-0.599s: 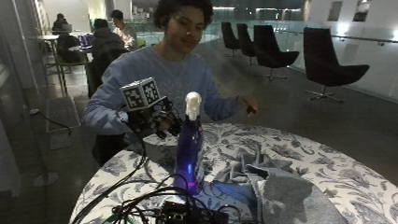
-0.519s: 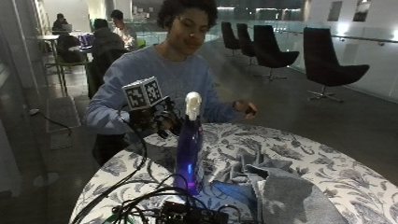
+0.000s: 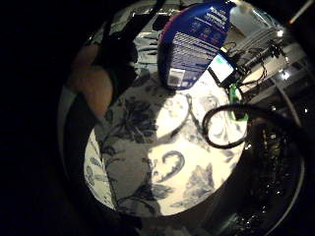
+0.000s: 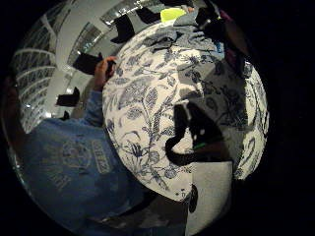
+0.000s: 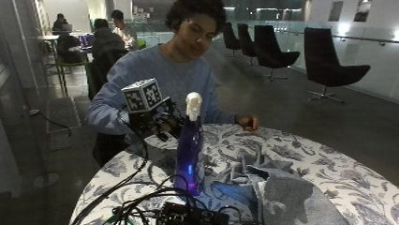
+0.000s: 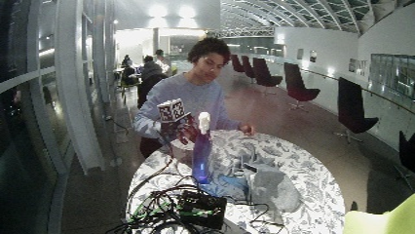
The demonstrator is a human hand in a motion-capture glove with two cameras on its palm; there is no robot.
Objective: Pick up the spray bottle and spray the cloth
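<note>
Gloved right hand (image 5: 161, 123) hovers just beside the neck of the spray bottle (image 5: 189, 149), fingers relaxed and slightly curled, gripping nothing. Bare left hand (image 5: 248, 123) rests on the far edge of the counter (image 5: 324, 164), which wears a floral cover. Upright near the person's side stands the blue bottle with its white head; the grey cloth (image 5: 274, 187) lies crumpled just beside it. Black cables (image 5: 143, 206) sprawl in front.

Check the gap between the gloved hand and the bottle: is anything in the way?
Nothing visible. In the outside view the gloved hand is up beside the bottle, near its neck, with only air between them. The cables lie low on the table, near the bottle's base. The cloth lies on the bottle's far side.
</note>
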